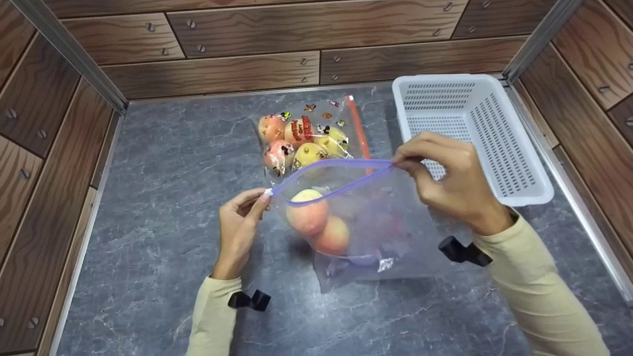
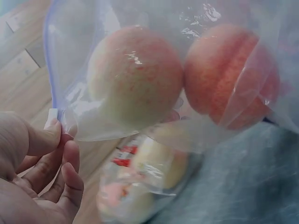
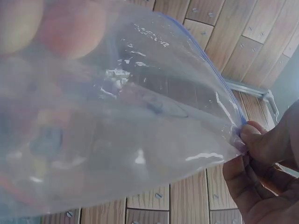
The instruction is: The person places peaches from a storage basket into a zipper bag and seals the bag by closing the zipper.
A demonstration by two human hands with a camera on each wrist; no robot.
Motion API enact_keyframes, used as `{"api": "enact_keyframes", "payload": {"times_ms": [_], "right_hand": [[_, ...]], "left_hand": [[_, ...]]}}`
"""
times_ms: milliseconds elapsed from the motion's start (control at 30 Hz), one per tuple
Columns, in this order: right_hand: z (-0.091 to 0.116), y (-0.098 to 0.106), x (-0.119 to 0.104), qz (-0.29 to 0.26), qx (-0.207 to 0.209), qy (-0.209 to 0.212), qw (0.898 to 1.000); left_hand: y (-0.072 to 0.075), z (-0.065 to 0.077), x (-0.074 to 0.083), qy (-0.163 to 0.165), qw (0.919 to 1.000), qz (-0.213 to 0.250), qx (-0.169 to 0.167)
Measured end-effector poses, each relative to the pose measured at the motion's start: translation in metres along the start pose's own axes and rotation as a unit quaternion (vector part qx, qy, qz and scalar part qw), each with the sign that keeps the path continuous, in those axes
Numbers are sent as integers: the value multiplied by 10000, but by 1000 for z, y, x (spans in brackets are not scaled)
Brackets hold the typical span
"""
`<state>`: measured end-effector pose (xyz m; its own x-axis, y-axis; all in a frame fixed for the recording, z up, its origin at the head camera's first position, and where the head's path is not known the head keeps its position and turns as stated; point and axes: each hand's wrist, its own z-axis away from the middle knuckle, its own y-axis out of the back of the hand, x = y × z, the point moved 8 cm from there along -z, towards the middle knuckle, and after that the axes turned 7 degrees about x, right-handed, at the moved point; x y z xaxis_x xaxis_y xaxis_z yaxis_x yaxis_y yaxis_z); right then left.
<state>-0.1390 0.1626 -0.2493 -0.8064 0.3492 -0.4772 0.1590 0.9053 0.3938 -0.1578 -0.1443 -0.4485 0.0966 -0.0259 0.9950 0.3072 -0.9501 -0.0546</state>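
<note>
Between my two hands hangs a clear zip bag (image 1: 415,237) with a purple zip edge, its mouth gaping in the head view. Two peaches, an upper one (image 1: 307,217) and a lower one (image 1: 332,236), lie inside toward its left side. My left hand (image 1: 236,222) pinches the left end of the zip edge at the white slider (image 2: 53,116) between thumb and fingers. At the opposite corner, my right hand (image 1: 445,173) pinches the edge between thumb and forefinger. The right wrist view shows that corner (image 3: 238,140) bunched at the fingertips.
Behind the held bag, a second clear bag (image 1: 326,116) with a red zip strip (image 1: 360,128) and cartoon prints lies on the grey marbled table (image 1: 173,158), holding several peach-like fruits (image 1: 279,154). A white slotted basket (image 1: 539,190) stands at the back right. Wood-patterned walls (image 1: 247,71) enclose the table.
</note>
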Motion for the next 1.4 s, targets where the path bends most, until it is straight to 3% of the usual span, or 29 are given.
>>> {"api": "enact_keyframes", "payload": {"times_ms": [200, 433, 667, 933, 1100, 1267, 1400], "right_hand": [[13, 18, 14, 42, 428, -165, 9989], [26, 30, 34, -206, 791, -660, 9945], [40, 36, 49, -347, 1130, -832, 9895], [45, 47, 58, -503, 1429, -833, 9849], [50, 47, 63, -321, 1163, -1083, 9868], [44, 39, 44, 610, 1164, -847, 9877], [28, 4, 5, 1006, 1227, -145, 9872]], "left_hand": [[7, 4, 30, -558, 9984, -2, -57], [12, 9, 62, -1322, 9912, -84, 14], [9, 13, 78, -1894, 9819, -16, -51], [7, 20, 101, -2540, 9670, 186, 98], [5, 24, 111, -2676, 9632, 230, 99], [0, 30, 114, -2815, 9594, 151, 92], [-3, 35, 117, -2970, 9548, 16, 134]]}}
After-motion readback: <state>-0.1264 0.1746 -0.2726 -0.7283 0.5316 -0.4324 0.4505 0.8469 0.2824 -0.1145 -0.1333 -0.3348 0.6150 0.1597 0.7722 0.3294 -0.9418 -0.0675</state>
